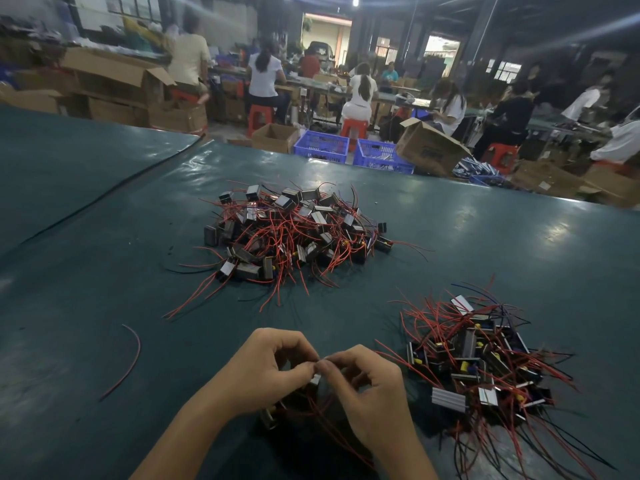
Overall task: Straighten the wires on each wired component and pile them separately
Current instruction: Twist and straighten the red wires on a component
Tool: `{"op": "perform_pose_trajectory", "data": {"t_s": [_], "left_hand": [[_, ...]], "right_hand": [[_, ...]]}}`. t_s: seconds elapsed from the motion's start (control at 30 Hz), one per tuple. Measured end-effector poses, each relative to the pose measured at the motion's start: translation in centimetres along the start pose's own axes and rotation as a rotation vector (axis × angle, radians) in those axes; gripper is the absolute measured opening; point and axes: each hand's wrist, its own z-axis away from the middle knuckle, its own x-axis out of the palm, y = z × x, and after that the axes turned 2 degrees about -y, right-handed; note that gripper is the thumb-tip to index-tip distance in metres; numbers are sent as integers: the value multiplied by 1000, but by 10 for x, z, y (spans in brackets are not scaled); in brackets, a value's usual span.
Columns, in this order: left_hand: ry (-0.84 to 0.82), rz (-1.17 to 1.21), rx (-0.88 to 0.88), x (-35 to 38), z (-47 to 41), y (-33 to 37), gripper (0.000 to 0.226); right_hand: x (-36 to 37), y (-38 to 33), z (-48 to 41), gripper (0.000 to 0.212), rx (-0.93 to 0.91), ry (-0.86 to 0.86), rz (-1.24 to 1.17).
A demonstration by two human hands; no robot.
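Mid-straightening: left hand (pixel 273 368) and right hand (pixel 367 386) both pinch one small black-and-silver boxy component (pixel 316 379) just above the dark green table (pixel 104 271), red wires (pixel 332 420) dangling. Next, probably: pull those straight, then drop it on the right-side pile (pixel 485 362), not the tangled middle heap (pixel 294 233).

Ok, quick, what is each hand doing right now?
Left hand: pinches the small dark component with red wires.
Right hand: pinches the same component.

The table cover (pixel 104 237) is glossy, wrinkled teal sheeting. The far pile (pixel 294 230) and right pile (pixel 485 358) show shiny metal cases (pixel 254 192) and smooth red-sheathed wires (pixel 273 237). Far crates (pixel 322 147) are blue plastic; boxes (pixel 429 147) are matt cardboard.
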Motion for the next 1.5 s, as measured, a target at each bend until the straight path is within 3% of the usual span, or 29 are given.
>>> {"op": "perform_pose_trajectory", "data": {"t_s": [0.57,0.77,0.9,1.03,1.17,1.3,1.43,1.5], "left_hand": [[-28,-15,36,1,-2,-2,7],[-64,-55,65,2,-2,-3,9],[-53,-38,60,2,-2,-2,8],[-29,-6,44,-2,-2,-2,9],[3,-91,95,2,-1,-4,12],[80,-310,251,7,-2,-4,3],[109,-368,281,11,-3,-6,4],[115,-307,240,9,-3,-6,3]], "right_hand": [[2,3,2,22,83,18,10],[3,2,1,32,173,1,-106],[2,1,1,31,178,1,-142],[0,-4,3,14,115,-27,-94],[0,-2,2,22,133,-5,-15],[6,-1,1,41,282,42,-54],[12,0,0,48,595,53,-359],[11,-1,1,41,442,59,-276]]}}
